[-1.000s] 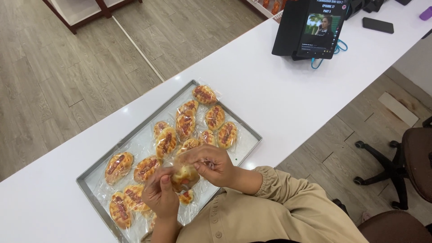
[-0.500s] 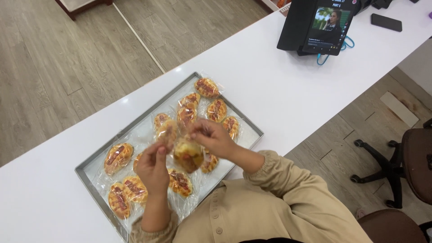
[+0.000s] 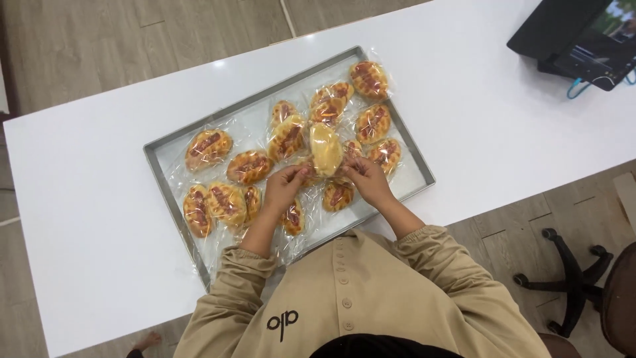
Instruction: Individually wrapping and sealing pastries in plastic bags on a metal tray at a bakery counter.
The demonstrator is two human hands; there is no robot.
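- Clear crinkly film wraps the pale bun (image 3: 326, 149) that both hands hold just above the middle of the tray; the left hand (image 3: 286, 187) pinches the wrapper at its lower left and the right hand (image 3: 366, 179) at its lower right, fingers closed on the film rather than on the bread
- Slick plastic is a poor thing to grip by its edge: if either pinch loosens, the bun could swing or drop onto the wrapped buns (image 3: 289, 138) right beneath it and squash one
- Pulling the two hands apart too hard could split the seal or tear the film, and I cannot tell from here whether that end of the wrapper is already sealed
- The metal tray (image 3: 173, 193) is crowded, with packets overlapping near the wrists; a sleeve (image 3: 252, 274) dragging across could sweep the small bun (image 3: 293, 217) by the left forearm toward the near rim
- The tray's near corner sits close to the front edge of the white table (image 3: 86, 219), so a push from the body could shove it askew
- The dark tablet (image 3: 575, 36) with its blue cable stands well apart at the far right and looks safe from the hands
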